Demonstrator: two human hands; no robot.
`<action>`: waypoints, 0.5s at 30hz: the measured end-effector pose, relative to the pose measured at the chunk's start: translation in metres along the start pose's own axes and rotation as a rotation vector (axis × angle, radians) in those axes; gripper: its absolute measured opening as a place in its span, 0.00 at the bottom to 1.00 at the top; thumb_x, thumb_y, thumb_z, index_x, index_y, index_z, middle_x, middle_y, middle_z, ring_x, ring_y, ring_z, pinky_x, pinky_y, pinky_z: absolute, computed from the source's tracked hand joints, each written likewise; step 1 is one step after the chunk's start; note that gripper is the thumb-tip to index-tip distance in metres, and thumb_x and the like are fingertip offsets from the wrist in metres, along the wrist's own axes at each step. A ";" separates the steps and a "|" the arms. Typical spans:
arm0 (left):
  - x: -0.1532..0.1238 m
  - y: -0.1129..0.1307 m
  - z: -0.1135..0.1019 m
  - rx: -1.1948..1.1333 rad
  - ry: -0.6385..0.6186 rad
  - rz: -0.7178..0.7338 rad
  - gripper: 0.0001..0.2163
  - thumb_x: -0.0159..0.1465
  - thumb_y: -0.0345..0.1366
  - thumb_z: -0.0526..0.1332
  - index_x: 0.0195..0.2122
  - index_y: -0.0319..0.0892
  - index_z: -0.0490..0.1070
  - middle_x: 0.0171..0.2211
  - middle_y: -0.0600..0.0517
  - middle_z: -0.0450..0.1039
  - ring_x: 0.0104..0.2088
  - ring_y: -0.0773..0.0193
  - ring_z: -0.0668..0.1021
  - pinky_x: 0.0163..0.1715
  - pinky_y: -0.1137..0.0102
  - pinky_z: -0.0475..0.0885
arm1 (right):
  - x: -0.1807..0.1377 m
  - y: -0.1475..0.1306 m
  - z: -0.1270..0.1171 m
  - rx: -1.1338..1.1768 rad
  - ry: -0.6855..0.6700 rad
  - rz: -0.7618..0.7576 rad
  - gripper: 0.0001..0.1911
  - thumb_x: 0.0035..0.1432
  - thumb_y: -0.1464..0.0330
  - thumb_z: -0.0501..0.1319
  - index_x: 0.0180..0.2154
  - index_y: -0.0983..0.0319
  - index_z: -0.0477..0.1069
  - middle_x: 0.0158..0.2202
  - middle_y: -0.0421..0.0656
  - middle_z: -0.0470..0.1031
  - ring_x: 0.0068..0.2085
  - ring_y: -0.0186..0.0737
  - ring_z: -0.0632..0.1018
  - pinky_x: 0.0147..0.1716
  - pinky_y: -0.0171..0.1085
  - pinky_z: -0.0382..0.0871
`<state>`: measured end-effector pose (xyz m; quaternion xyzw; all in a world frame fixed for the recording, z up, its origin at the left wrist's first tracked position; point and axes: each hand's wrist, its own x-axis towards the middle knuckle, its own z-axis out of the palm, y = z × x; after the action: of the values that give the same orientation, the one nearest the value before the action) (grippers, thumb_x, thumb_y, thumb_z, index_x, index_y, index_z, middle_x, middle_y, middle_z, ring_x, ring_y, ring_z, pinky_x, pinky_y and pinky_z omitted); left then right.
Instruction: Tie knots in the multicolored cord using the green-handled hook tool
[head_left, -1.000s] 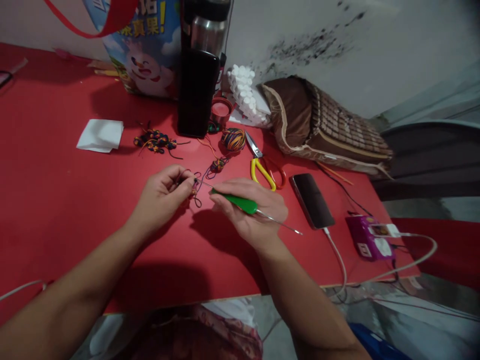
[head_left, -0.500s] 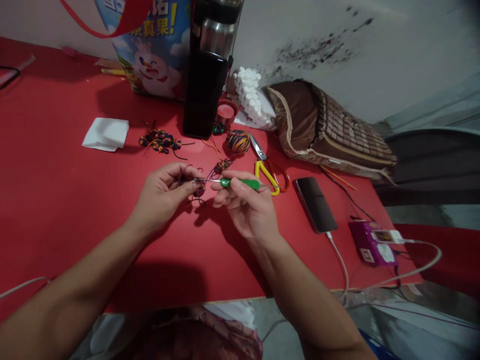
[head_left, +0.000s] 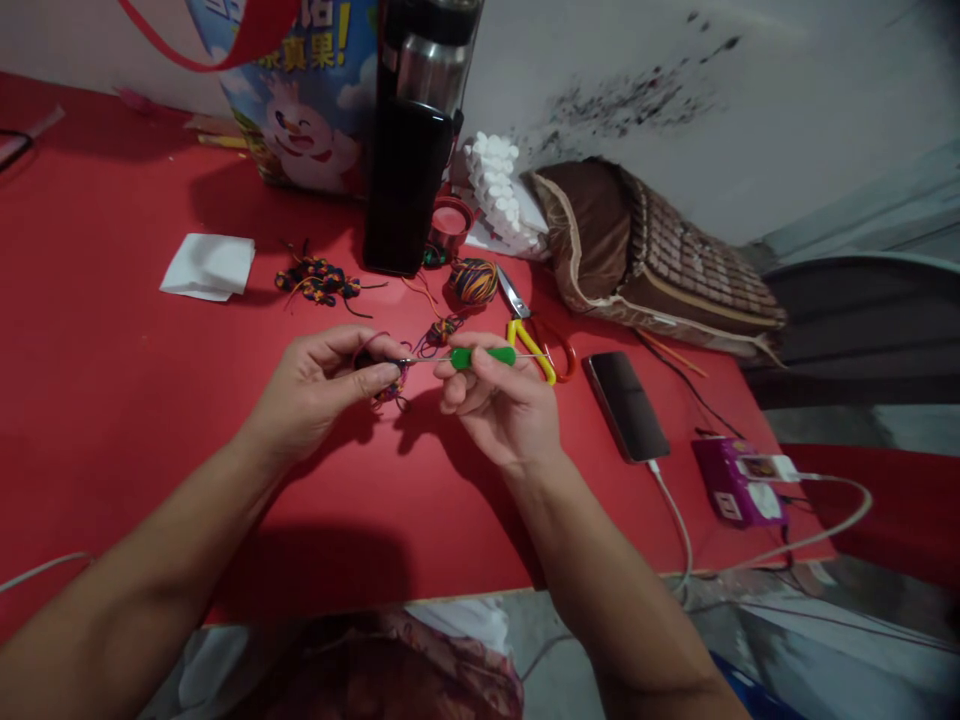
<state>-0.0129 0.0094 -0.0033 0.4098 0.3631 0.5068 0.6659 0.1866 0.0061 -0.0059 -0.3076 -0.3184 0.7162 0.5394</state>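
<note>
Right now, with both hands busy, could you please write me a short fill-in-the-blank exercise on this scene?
1. The right hand holds a slim tool with a ____ handle.
2. The left hand pinches a cord bundle over a table coloured ____.
3. The scissors have one reddish handle and one ____ handle.
4. The cable plugged into the phone lying near the scissors is ____.

Missing words: green; red; yellow; white.

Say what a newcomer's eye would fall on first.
Likely the red table filling much of the view. Near its middle, the right hand holds a green-handled tool against cord in the left hand. At the back stands a blue bag bearing a cartoon figure.
</note>
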 end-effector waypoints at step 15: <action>-0.004 0.002 0.002 0.084 0.070 -0.022 0.04 0.59 0.28 0.75 0.34 0.42 0.83 0.29 0.55 0.79 0.26 0.70 0.78 0.23 0.77 0.77 | -0.021 0.000 0.001 -0.441 0.027 -0.439 0.06 0.66 0.68 0.71 0.44 0.56 0.85 0.37 0.42 0.89 0.31 0.39 0.88 0.34 0.39 0.87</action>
<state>-0.0129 0.0056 -0.0009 0.4153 0.4118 0.4978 0.6404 0.1906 -0.0147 -0.0031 -0.3506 -0.5177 0.4922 0.6056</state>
